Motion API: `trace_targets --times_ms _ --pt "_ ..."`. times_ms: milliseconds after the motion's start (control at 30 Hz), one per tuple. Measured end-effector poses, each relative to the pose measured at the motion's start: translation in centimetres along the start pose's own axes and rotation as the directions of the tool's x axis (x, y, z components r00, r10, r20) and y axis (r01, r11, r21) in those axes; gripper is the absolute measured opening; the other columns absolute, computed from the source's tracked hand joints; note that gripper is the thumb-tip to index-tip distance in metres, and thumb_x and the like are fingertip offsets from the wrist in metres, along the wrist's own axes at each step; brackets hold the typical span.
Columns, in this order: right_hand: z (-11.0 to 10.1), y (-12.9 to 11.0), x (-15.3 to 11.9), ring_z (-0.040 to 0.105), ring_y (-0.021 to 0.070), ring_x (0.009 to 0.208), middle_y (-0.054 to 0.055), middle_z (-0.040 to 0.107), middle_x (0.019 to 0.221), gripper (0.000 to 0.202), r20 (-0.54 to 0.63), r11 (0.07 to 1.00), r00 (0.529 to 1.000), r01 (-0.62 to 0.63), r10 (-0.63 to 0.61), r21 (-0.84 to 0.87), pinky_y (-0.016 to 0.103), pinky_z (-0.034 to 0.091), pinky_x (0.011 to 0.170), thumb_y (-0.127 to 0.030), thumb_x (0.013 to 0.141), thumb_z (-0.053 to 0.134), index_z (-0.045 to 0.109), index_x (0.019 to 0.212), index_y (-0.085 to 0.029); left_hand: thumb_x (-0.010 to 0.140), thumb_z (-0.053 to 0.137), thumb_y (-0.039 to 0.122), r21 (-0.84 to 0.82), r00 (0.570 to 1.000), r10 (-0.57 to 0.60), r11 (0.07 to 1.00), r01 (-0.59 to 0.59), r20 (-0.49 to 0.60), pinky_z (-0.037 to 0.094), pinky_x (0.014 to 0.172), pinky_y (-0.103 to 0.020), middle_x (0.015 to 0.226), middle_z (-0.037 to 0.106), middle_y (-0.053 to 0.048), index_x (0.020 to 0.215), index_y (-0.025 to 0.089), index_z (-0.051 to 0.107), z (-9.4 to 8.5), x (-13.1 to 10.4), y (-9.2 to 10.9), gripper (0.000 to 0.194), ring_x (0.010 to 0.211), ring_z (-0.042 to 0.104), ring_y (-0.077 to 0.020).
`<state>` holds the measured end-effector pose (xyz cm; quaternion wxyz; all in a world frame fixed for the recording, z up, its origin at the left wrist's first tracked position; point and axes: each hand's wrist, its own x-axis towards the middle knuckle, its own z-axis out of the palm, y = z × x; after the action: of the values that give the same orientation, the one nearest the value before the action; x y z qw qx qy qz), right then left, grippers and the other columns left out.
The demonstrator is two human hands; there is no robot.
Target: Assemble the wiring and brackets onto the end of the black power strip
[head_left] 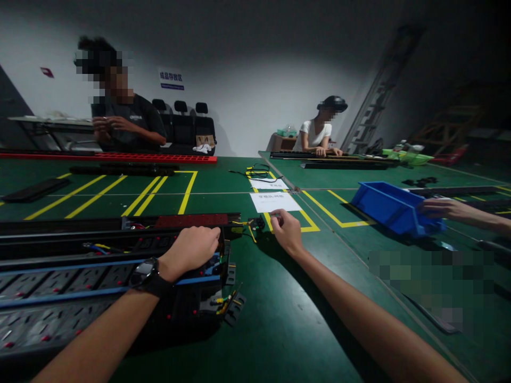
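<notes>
My left hand [195, 247], a watch on its wrist, is closed over the end of a long black power strip [237, 227] with a dark red section; its fingertips are hidden. My right hand [288, 231] is raised in a pinch just right of that end; what it holds, if anything, is too small to make out. Between the hands, a small black end piece [257, 223] lies by the strip with yellow-green wires [251, 234]. Nearer me are more black power strips [80, 282] with blue edges, sockets and red dots. Wires poke from their open ends.
A blue bin [391, 205] stands at the right, with another person's hand [447, 208] at its rim. White paper sheets [275, 202] and a black cable [257, 171] lie ahead. Two people [131, 122] work across the green table [279, 330]. A red rail [175, 158] edges the far left.
</notes>
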<state>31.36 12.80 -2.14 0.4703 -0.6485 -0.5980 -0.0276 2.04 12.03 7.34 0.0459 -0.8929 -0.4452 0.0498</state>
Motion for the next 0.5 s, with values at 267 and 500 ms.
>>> trace_targets --times_ms 267,500 --pt "0.9 0.8 -0.6 0.062 0.0298 0.102 0.009 0.075 0.104 0.023 0.204 0.932 0.946 0.295 -0.253 -0.212 0.039 0.053 0.085 -0.022 0.092 0.059 0.077 0.106 -0.026 0.106 0.036 0.023 0.0 1.0 0.0 1.0 0.0 0.004 0.056 0.079 -0.041 0.108 0.08 -0.017 0.106 0.018 0.068 0.0 -0.1 0.0 0.032 0.094 0.078 -0.0321" --pt "1.1 1.4 -0.3 0.061 0.0264 0.086 0.011 0.069 0.085 0.031 0.197 0.937 0.972 0.186 -0.131 -0.294 0.035 0.047 0.073 -0.027 0.099 0.058 0.068 0.07 -0.023 0.107 0.036 0.025 0.009 1.0 0.001 1.0 -0.001 -0.005 0.058 0.08 -0.043 0.108 0.081 -0.016 0.107 0.018 0.068 0.2 0.0 -0.1 0.032 0.095 0.078 -0.0336"
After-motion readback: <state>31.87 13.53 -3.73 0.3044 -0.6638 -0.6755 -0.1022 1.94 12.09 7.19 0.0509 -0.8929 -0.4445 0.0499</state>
